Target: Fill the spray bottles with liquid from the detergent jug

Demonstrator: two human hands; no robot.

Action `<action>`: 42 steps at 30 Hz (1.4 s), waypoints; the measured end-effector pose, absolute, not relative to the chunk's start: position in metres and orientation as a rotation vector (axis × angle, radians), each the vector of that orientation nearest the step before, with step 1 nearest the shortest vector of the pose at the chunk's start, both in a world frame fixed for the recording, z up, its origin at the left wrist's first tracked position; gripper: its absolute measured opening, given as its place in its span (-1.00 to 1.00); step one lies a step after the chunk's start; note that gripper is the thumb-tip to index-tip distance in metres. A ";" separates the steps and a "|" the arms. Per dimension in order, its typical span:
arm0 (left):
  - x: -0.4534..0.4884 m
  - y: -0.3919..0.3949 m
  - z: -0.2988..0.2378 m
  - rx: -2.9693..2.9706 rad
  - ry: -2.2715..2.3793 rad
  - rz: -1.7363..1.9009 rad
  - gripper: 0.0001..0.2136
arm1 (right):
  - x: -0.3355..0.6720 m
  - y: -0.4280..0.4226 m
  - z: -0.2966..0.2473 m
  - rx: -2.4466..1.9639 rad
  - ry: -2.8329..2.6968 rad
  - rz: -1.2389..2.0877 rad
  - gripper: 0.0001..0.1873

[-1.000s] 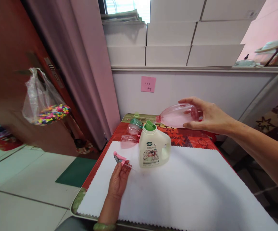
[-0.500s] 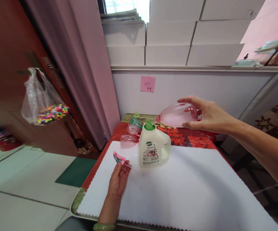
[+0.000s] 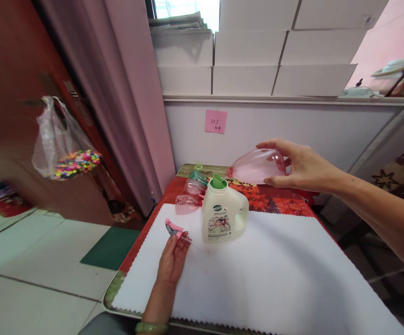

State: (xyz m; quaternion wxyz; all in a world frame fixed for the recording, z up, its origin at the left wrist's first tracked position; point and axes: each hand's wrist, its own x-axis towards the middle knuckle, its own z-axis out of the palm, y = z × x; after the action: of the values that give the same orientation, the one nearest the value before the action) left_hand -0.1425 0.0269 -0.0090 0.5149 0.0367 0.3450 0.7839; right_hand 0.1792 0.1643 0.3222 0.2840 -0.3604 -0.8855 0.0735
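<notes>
My right hand (image 3: 301, 165) grips the base end of a clear pink spray bottle (image 3: 254, 167). The bottle lies tipped nearly level, its open neck beside the green spout of a cream detergent jug (image 3: 223, 216). A thin streak shows between neck and spout; whether it is liquid is hard to make out. The jug stands upright, uncapped, on a white mat (image 3: 258, 284). Closed round a pink and grey spray head (image 3: 174, 229) with a thin dip tube, my left hand (image 3: 174, 260) rests palm up at the mat's left side.
Behind the jug's left side lie pink bottles (image 3: 187, 204) and a green bottle (image 3: 198, 177). A small green cap (image 3: 198, 166) sits at the table's far edge. White boxes (image 3: 245, 80) are stacked on the ledge behind. A plastic bag of colourful pieces (image 3: 76, 164) hangs from the door.
Both hands keep nearly the same pose. The pink bottle stays tipped at the jug's mouth; the whole view has shifted very slightly.
</notes>
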 end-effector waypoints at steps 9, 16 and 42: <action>-0.141 0.026 -0.006 0.085 0.834 1.877 -0.92 | 0.178 0.171 0.325 -0.905 -2.430 0.145 -0.19; -0.141 0.027 -0.007 0.075 0.821 1.889 -0.94 | 0.173 0.169 0.329 -0.859 -2.458 0.130 -0.20; -0.143 0.027 -0.010 0.102 0.821 1.879 -0.94 | 0.146 0.178 0.358 -0.718 -2.720 -0.051 -0.19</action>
State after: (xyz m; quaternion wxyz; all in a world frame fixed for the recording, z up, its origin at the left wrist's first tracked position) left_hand -0.1426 0.0268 -0.0105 0.5175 0.0425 0.3422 0.7831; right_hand 0.1460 0.1784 0.3581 0.1634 -0.2518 -0.9537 -0.0179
